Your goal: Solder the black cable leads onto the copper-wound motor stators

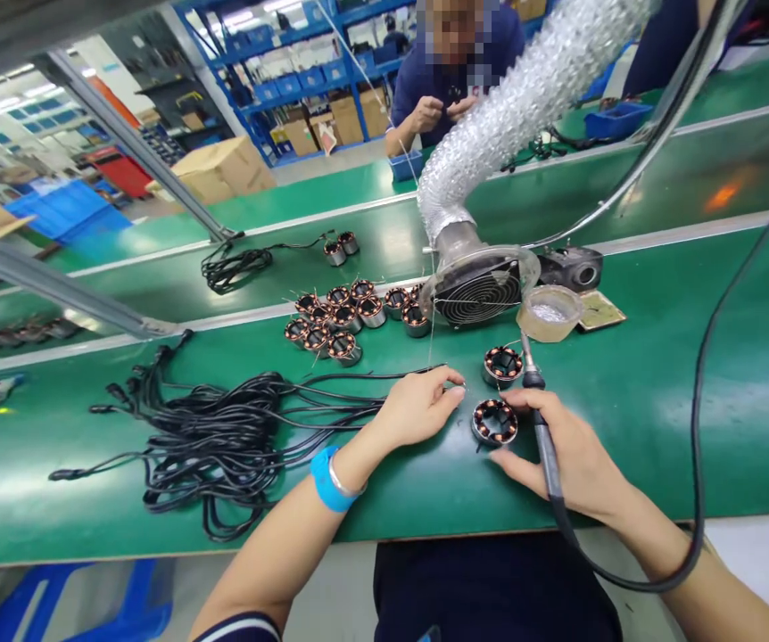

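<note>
My left hand [423, 406] is closed in a pinch at the table, with a tiny bright tip at its fingertips that I cannot make out. Black cables [224, 437] lie in a tangled bundle to its left, and several run up to this hand. In my right hand [575, 459] a soldering iron [546, 450] slants up and away, its tip near a round tub [549, 314]. That hand's thumb and forefinger are spread on the right side of a copper-wound stator [494, 422]; whether they touch it is unclear. A second stator [502, 366] stands just behind it.
Several more stators [344, 317] stand in a group beyond the cables. A fume fan [478, 290] with a silver duct [491, 134] stands at the back, beside a yellowish sponge [599, 310]. The iron's cord [698, 428] loops at right. A co-worker [455, 80] sits opposite.
</note>
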The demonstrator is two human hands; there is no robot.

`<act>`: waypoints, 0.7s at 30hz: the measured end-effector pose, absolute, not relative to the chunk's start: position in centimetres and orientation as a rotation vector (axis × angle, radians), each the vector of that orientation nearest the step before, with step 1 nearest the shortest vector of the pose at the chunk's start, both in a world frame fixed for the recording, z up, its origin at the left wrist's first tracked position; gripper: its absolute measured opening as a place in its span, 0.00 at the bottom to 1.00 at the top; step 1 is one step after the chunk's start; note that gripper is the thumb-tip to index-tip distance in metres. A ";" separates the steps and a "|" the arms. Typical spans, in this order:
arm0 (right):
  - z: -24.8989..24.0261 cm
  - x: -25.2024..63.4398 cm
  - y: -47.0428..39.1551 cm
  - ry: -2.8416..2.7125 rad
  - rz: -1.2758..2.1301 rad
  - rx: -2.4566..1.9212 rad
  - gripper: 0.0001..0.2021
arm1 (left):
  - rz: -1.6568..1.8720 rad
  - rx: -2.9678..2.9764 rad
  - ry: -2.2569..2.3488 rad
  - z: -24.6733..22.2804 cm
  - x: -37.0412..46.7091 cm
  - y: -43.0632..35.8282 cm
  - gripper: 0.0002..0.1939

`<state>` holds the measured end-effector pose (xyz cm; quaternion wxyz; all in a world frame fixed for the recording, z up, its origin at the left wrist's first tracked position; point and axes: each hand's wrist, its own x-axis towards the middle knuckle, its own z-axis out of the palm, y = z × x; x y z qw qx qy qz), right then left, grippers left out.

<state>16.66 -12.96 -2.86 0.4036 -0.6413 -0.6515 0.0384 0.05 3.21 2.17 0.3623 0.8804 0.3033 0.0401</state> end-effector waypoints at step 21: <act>-2.9 17.3 -15.1 -1.530 0.432 -1.440 0.26 | -0.038 2.272 0.561 2.8 -0.3 2.7 0.11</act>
